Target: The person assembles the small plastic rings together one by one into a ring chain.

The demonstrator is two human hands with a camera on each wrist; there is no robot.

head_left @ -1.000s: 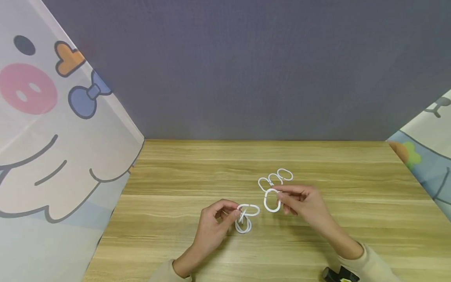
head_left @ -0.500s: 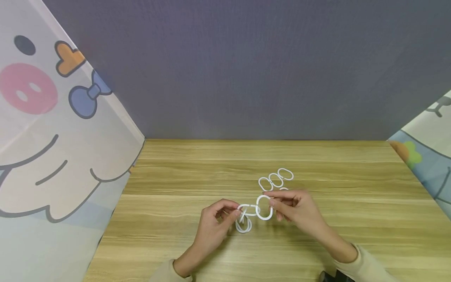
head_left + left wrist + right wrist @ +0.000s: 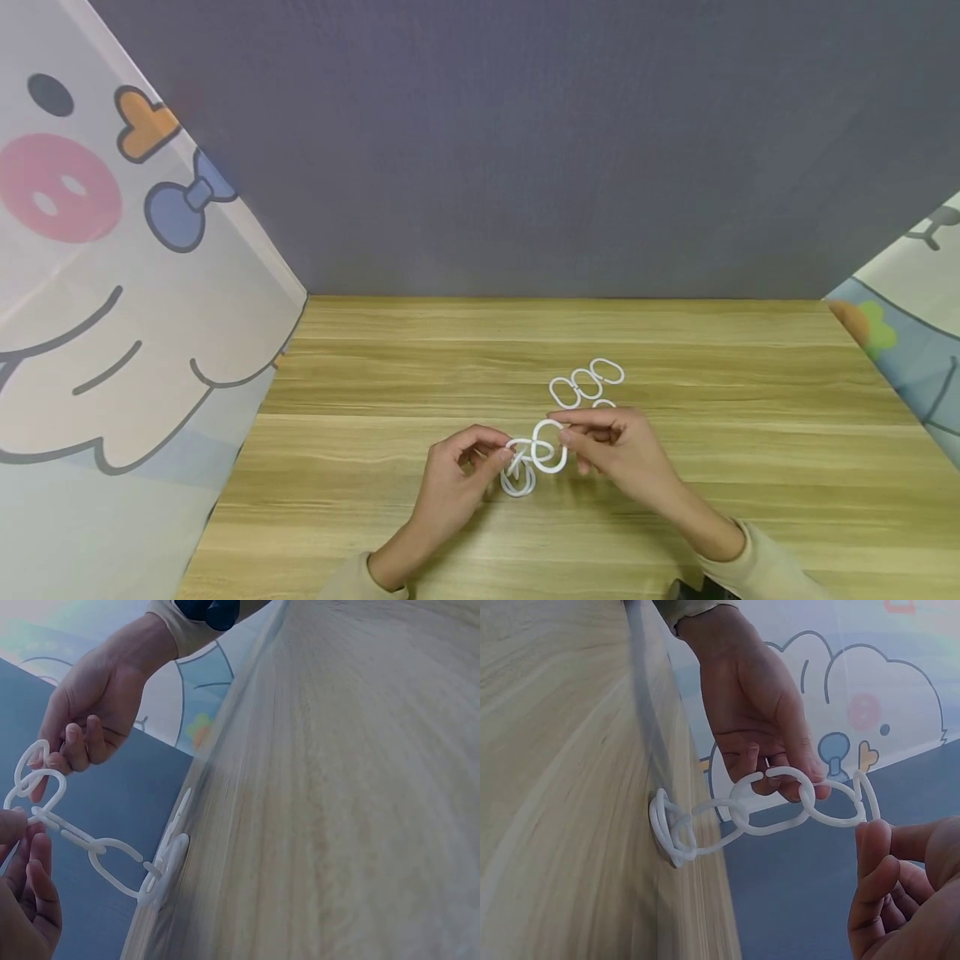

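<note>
Right hand has brought its ring from apart onto the end link of the chain, overlapping it above the table; looks like linking is underway, closure not confirmed. Left hand pinches the chain, lower links on the table, while right thumb and fingers pinch the ring; spare rings lie beyond.

Head cam: R hand part-hides one tbl ring, blk obj cropped.
</note>
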